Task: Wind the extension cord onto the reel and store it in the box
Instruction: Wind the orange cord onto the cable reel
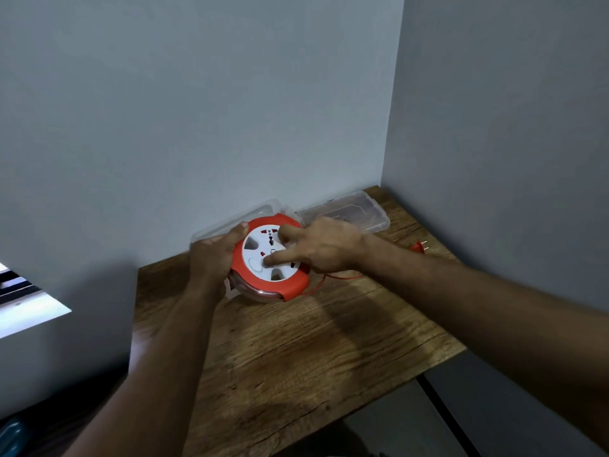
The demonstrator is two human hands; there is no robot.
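- Reel (pixel 273 282), red rim and white socket face, tilted above the wooden table (pixel 296 351), at 9 o'clock of the plug (pixel 419 247)
- Left hand (pixel 211 255) grips its rim, fingers curled round the 9 o'clock edge
- Right hand (pixel 324 249) rests on the white face, index finger pressing, holding nothing
- Red cord (pixel 342 276) trails toward 3 o'clock
- Clear box (pixel 227 222) behind at 12 o'clock; lid (pixel 359 212) at 2 o'clock

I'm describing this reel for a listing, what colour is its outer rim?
Orange-red, around a white socket face; the reel shows clearly in the head view.
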